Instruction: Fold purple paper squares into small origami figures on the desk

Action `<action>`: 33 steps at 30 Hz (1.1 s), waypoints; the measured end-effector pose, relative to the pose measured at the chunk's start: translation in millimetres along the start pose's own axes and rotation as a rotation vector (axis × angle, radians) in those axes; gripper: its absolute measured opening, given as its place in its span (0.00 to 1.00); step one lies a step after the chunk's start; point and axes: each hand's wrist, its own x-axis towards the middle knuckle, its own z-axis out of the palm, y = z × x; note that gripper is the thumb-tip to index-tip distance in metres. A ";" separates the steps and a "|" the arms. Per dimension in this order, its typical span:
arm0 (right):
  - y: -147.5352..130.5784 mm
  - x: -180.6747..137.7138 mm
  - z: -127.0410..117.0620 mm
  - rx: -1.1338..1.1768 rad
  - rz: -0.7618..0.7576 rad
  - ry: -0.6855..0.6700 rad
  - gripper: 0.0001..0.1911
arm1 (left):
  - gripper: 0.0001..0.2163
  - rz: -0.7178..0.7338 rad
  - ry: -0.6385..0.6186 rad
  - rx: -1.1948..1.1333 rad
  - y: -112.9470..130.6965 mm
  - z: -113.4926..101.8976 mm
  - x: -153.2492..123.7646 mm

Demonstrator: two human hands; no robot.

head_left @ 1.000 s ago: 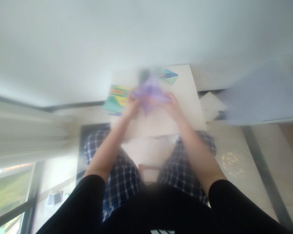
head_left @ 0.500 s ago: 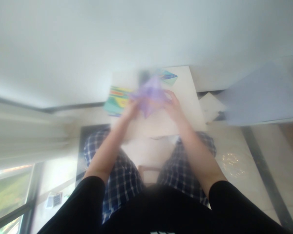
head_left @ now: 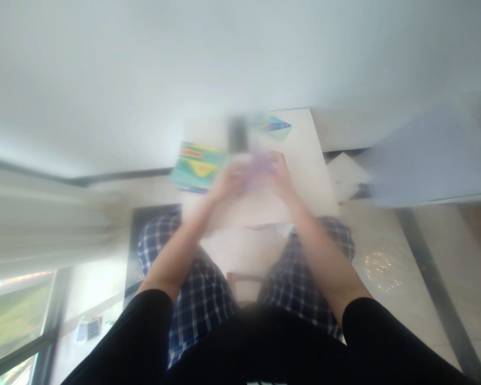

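Note:
A piece of purple paper (head_left: pixel 255 170), folded and blurred, is held between my two hands above the white table (head_left: pixel 304 160). My left hand (head_left: pixel 229 179) closes on its left side, and my right hand (head_left: pixel 279 170) grips its right side. The folds themselves are too hazy to make out. Left of my hands lies a green and yellow printed packet (head_left: pixel 198 167). Just beyond the paper is a dark, blurred rectangular object (head_left: pixel 238 133). Farther right, near the table's back edge, rests a teal and blue packet (head_left: pixel 278 127).
A pale wall (head_left: pixel 224 53) rises behind the table. To the right stands a large grey-lavender surface (head_left: pixel 433 155), with a cream-coloured pointed item (head_left: pixel 347 174) beside it. My knees in checked trousers (head_left: pixel 200 289) flank the table's near edge. A window (head_left: pixel 18 310) is at lower left.
The purple paper has gone from spread wide to a smaller, narrower shape and shifted slightly right. My left hand has moved right, closer to my right hand. The dark object now shows more fully.

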 end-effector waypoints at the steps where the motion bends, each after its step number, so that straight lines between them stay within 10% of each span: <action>1: 0.9 0.4 0.4 -0.003 -0.010 -0.011 0.32 | 0.17 -0.018 0.021 0.027 -1.4 -1.1 0.1; 8: -3.6 4.9 -0.2 0.055 -0.140 -0.028 0.39 | 0.18 0.005 0.179 0.160 -18.7 -13.6 7.1; 19: -20.4 -0.2 -8.7 -0.017 -0.118 -0.074 0.28 | 0.24 0.312 0.077 0.360 17.8 -22.0 -0.3; 33: -27.9 -4.3 -3.3 -0.113 0.028 -0.096 0.29 | 0.17 0.044 0.432 -0.057 -2.5 -2.0 9.9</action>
